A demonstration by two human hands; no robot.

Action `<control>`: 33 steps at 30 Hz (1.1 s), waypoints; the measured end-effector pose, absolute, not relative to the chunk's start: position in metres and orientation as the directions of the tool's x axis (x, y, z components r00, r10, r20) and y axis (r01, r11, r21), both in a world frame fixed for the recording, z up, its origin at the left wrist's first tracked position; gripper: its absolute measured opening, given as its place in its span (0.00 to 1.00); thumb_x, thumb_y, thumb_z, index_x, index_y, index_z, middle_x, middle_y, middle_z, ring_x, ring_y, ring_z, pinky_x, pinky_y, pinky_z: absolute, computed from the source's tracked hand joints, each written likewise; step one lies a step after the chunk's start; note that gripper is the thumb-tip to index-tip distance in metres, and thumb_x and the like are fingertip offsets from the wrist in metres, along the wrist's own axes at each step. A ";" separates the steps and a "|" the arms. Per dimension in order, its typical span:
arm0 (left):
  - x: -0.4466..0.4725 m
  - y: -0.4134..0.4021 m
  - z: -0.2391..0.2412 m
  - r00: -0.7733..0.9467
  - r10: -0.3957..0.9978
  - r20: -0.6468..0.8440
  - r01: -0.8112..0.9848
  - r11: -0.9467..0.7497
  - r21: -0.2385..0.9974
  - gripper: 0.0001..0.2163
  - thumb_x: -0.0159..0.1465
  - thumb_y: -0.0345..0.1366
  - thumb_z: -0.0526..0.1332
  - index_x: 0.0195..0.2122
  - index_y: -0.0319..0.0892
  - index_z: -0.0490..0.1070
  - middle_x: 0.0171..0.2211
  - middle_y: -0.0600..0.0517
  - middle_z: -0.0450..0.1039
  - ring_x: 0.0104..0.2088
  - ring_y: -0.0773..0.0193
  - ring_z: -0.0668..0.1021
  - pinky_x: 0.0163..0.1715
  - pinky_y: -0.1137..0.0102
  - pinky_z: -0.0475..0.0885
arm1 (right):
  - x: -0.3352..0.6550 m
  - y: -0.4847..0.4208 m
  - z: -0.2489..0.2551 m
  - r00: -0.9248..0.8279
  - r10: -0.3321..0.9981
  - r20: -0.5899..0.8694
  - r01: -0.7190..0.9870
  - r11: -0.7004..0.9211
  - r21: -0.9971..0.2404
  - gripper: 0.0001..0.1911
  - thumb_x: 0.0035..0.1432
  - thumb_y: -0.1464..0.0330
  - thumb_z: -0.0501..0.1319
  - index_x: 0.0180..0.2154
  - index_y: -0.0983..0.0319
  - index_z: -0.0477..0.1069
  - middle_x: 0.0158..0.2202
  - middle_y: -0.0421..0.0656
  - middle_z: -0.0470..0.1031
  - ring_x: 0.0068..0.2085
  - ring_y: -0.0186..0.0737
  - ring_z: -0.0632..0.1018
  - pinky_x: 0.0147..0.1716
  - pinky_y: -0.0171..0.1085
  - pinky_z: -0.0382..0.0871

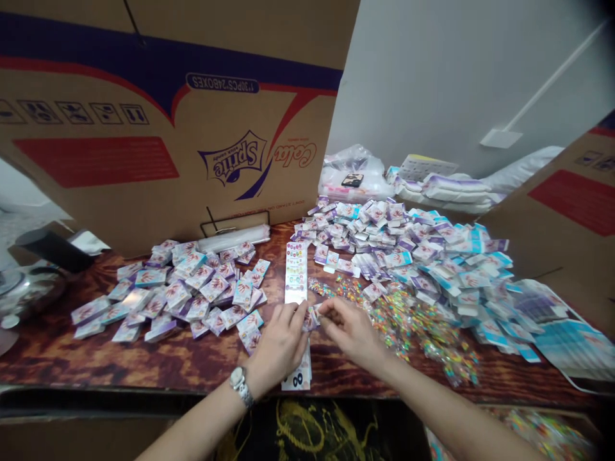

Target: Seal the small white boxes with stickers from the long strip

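In the middle, my left hand [282, 342], with a watch on its wrist, has its fingers closed round one end of a small printed carton [311, 318]. Below that hand lie long printed sticker sheets [296, 266], reaching out past the fingers and toward the table edge. My right hand [353, 328] is pinched at the other end of the carton; what lies between its fingertips is too small to make out. Just right of it are many small clear packets of colourful candy [408, 314].
Filled-looking small cartons [192, 288] are heaped on the left, and a larger heap of cartons [418, 243] stands at the right. A big cardboard box [168, 147] rises behind, with another cardboard box [567, 224] at right. Plastic bags [355, 173] lie at the back.
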State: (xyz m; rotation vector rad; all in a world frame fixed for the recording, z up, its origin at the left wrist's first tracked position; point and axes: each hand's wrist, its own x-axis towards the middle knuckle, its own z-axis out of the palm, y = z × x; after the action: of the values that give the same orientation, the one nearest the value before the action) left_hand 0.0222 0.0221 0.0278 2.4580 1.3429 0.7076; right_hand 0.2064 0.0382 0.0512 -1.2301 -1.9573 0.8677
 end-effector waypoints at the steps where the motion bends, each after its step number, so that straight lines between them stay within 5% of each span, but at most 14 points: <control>1: 0.024 0.021 0.026 0.449 0.844 0.293 0.726 -0.536 0.430 0.25 0.62 0.29 0.53 0.60 0.39 0.48 0.46 0.42 0.62 0.45 0.53 0.66 0.46 0.57 0.67 | 0.204 0.038 0.046 -0.288 0.948 0.138 0.444 0.260 -0.857 0.05 0.57 0.69 0.56 0.37 0.60 0.68 0.33 0.41 0.71 0.33 0.36 0.74 0.32 0.35 0.70; 5: 0.029 0.017 0.016 0.420 0.860 0.288 0.731 -0.509 0.454 0.24 0.61 0.28 0.54 0.59 0.38 0.50 0.46 0.42 0.62 0.46 0.53 0.66 0.46 0.58 0.67 | 0.194 0.037 0.028 -0.131 0.991 -0.015 0.188 0.010 -0.982 0.08 0.53 0.68 0.59 0.37 0.61 0.66 0.30 0.40 0.71 0.31 0.35 0.74 0.29 0.33 0.70; 10: 0.030 0.016 0.009 0.345 0.885 0.314 0.709 -0.465 0.531 0.22 0.60 0.27 0.54 0.56 0.40 0.53 0.44 0.44 0.64 0.44 0.55 0.68 0.44 0.59 0.69 | 0.184 0.030 0.022 -0.061 0.998 -0.031 0.030 -0.030 -0.999 0.10 0.52 0.65 0.61 0.36 0.60 0.63 0.30 0.40 0.71 0.31 0.35 0.74 0.29 0.34 0.71; 22: 0.024 0.015 0.016 0.435 0.820 0.371 0.748 -0.559 0.359 0.23 0.63 0.26 0.50 0.59 0.37 0.50 0.46 0.40 0.64 0.46 0.52 0.67 0.46 0.57 0.68 | 0.192 0.023 0.032 -0.252 0.963 0.098 0.356 0.187 -0.915 0.10 0.60 0.67 0.55 0.43 0.59 0.60 0.38 0.43 0.71 0.35 0.36 0.76 0.36 0.36 0.72; 28: 0.019 0.012 0.014 0.364 0.852 0.375 0.709 -0.515 0.482 0.26 0.62 0.27 0.52 0.61 0.39 0.48 0.46 0.42 0.63 0.46 0.54 0.68 0.46 0.59 0.68 | 0.194 0.019 0.051 -0.383 0.888 0.254 0.570 0.443 -0.692 0.07 0.60 0.72 0.53 0.41 0.59 0.64 0.37 0.45 0.71 0.42 0.42 0.72 0.41 0.42 0.69; 33: 0.019 0.011 0.023 0.360 0.881 0.308 0.641 -0.473 0.605 0.27 0.62 0.28 0.53 0.62 0.45 0.47 0.45 0.45 0.64 0.44 0.58 0.69 0.44 0.62 0.69 | 0.202 0.027 0.060 -0.527 0.795 0.301 0.543 0.587 -0.600 0.11 0.59 0.75 0.53 0.43 0.59 0.64 0.42 0.47 0.69 0.51 0.44 0.66 0.48 0.44 0.65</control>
State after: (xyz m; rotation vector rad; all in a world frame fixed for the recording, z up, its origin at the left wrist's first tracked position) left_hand 0.0194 0.0112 0.0227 2.2459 1.3301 0.8619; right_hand 0.2017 0.0275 0.0599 -1.0603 -2.2628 0.5960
